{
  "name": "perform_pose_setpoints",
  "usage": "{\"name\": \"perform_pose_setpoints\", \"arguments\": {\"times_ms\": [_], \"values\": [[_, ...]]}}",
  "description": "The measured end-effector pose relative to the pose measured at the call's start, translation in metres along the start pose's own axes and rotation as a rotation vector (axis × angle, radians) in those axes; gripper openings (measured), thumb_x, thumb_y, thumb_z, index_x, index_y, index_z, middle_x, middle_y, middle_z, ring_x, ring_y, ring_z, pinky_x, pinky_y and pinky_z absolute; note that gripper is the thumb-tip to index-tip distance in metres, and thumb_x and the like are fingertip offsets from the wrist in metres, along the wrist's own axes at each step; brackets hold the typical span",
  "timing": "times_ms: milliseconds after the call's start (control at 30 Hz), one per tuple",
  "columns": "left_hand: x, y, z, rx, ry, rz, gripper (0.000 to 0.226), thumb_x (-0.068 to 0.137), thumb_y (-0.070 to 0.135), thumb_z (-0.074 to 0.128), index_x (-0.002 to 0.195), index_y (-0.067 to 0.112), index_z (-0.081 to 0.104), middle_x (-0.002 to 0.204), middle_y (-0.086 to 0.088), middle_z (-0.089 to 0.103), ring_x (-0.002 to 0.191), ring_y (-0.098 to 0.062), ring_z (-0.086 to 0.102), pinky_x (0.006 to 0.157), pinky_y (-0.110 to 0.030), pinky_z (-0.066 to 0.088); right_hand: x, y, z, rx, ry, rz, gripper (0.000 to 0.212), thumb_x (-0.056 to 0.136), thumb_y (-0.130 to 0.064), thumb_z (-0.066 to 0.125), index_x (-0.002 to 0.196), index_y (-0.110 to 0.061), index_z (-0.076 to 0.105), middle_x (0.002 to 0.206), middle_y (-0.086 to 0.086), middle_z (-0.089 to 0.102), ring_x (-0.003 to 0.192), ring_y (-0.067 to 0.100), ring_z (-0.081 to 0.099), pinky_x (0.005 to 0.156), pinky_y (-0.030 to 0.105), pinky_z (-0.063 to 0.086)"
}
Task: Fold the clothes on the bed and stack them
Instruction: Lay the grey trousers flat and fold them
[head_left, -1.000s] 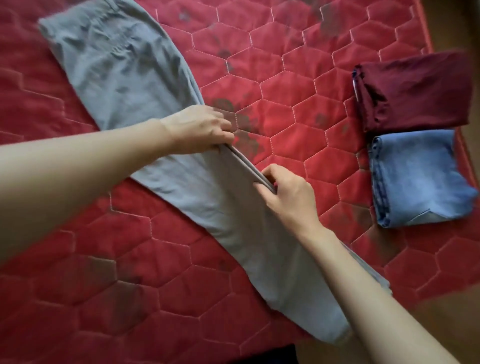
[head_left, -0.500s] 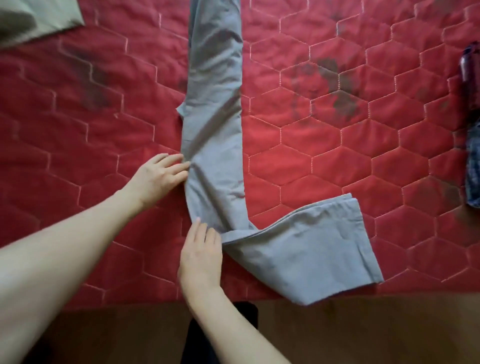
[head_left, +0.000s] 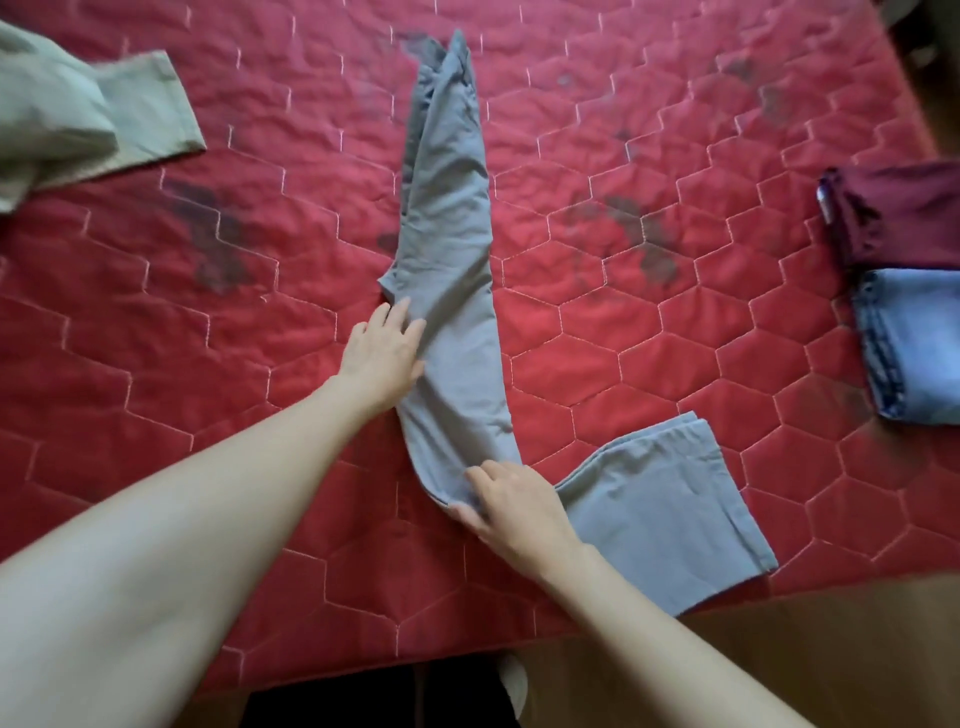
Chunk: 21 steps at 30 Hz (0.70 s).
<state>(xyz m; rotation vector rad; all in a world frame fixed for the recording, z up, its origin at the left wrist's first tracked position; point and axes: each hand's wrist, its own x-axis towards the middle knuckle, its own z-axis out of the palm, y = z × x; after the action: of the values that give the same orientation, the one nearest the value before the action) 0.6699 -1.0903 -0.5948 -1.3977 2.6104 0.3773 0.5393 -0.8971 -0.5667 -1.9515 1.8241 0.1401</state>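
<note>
Head view, looking down on a bed (head_left: 156, 426) covered by a red quilt stitched in a hexagon pattern, with several dark smudges on its surface. A pair of grey trousers (head_left: 452, 291) lies lengthwise down the middle of the bed, folded leg on leg into one long narrow strip; its far end narrows to a point near the top of the frame, and near the front edge of the bed the strip bends sharply to the right, so that the leg ends (head_left: 670, 514) lie flat and reach almost to the edge. The left hand (head_left: 382, 356) rests palm down, fingers spread and open, on the left edge of the strip at about mid-length, gripping nothing. The right hand (head_left: 511, 512) lies at the bend, fingers extended over the cloth and thumb at the outer edge of the fold (whether the thumb is tucked beneath the cloth cannot be told). The two hands are apart, both touching the trousers. At the right edge of the bed lie two folded garments, touching one another: a maroon garment (head_left: 898, 221) farther away and folded blue jeans (head_left: 914, 343) nearer. At the upper left lies a pale green garment (head_left: 78, 119), unfolded and rumpled, well apart from the trousers
</note>
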Motion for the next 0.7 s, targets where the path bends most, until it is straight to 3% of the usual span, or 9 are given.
{"name": "perform_pose_setpoints", "arguments": {"times_ms": [133, 233, 367, 433, 567, 633, 700], "values": [[0.056, -0.010, -0.024, -0.152, -0.049, -0.079, 0.083, 0.091, 0.037, 0.060, 0.153, 0.013, 0.010, 0.159, -0.013, 0.010, 0.142, -0.033, 0.021, 0.110, -0.047, 0.030, 0.007, -0.019, 0.002, 0.024, 0.094, 0.143, 0.067, 0.081, -0.062, 0.054, 0.126, -0.013, 0.056, 0.111, 0.003, 0.060, 0.100, 0.024, 0.058, 0.083, 0.038, 0.050], [0.101, -0.016, -0.039, -0.205, 0.023, -0.029, 0.090, 0.088, 0.032, 0.065, 0.153, 0.011, 0.007, 0.159, -0.013, 0.011, 0.135, -0.037, 0.032, 0.107, -0.047, 0.033, 0.019, -0.050, 0.012, -0.027, 0.085, 0.281, 0.083, 0.054, -0.065, 0.076, 0.120, -0.015, 0.066, 0.101, -0.001, 0.065, 0.081, 0.018, 0.064, 0.063, 0.028, 0.055], [0.160, -0.020, -0.057, -0.410, 0.117, -0.079, 0.095, 0.087, 0.023, 0.069, 0.153, 0.010, 0.001, 0.160, -0.016, -0.006, 0.136, -0.038, 0.035, 0.109, -0.041, 0.032, 0.041, -0.072, 0.034, 0.013, 0.163, 0.398, 0.077, 0.043, -0.048, 0.087, 0.111, -0.015, 0.071, 0.101, 0.004, 0.068, 0.078, 0.021, 0.067, 0.055, 0.028, 0.054], [0.186, -0.023, -0.068, -0.499, 0.160, -0.148, 0.094, 0.087, 0.022, 0.069, 0.154, 0.013, 0.002, 0.158, -0.018, 0.002, 0.134, -0.036, 0.039, 0.108, -0.037, 0.034, 0.049, -0.074, 0.043, -0.012, 0.204, 0.452, 0.071, 0.042, -0.040, 0.088, 0.106, -0.015, 0.073, 0.099, 0.005, 0.069, 0.075, 0.022, 0.066, 0.052, 0.029, 0.053], [0.228, -0.027, -0.088, -0.607, 0.232, -0.249, 0.082, 0.087, 0.027, 0.069, 0.151, 0.017, 0.019, 0.140, -0.015, 0.041, 0.125, -0.033, 0.047, 0.104, -0.039, 0.036, 0.057, -0.075, 0.047, -0.061, 0.274, 0.501, 0.063, 0.040, -0.031, 0.091, 0.099, -0.016, 0.075, 0.092, 0.004, 0.070, 0.069, 0.021, 0.066, 0.048, 0.028, 0.051], [0.240, -0.029, -0.093, -0.604, 0.276, -0.368, 0.081, 0.083, 0.033, 0.073, 0.147, 0.015, 0.026, 0.142, -0.013, 0.039, 0.130, -0.033, 0.041, 0.106, -0.039, 0.034, 0.057, -0.075, 0.047, -0.056, 0.299, 0.505, 0.062, 0.038, -0.031, 0.091, 0.096, -0.015, 0.075, 0.087, 0.003, 0.068, 0.067, 0.020, 0.065, 0.046, 0.028, 0.051], [0.244, -0.029, -0.094, -0.622, 0.214, -0.461, 0.078, 0.079, 0.040, 0.075, 0.139, 0.011, 0.034, 0.142, -0.013, 0.035, 0.131, -0.035, 0.038, 0.107, -0.041, 0.032, 0.056, -0.074, 0.045, -0.057, 0.323, 0.502, 0.060, 0.037, -0.031, 0.090, 0.093, -0.015, 0.075, 0.082, 0.002, 0.067, 0.064, 0.020, 0.064, 0.045, 0.027, 0.050]]}}
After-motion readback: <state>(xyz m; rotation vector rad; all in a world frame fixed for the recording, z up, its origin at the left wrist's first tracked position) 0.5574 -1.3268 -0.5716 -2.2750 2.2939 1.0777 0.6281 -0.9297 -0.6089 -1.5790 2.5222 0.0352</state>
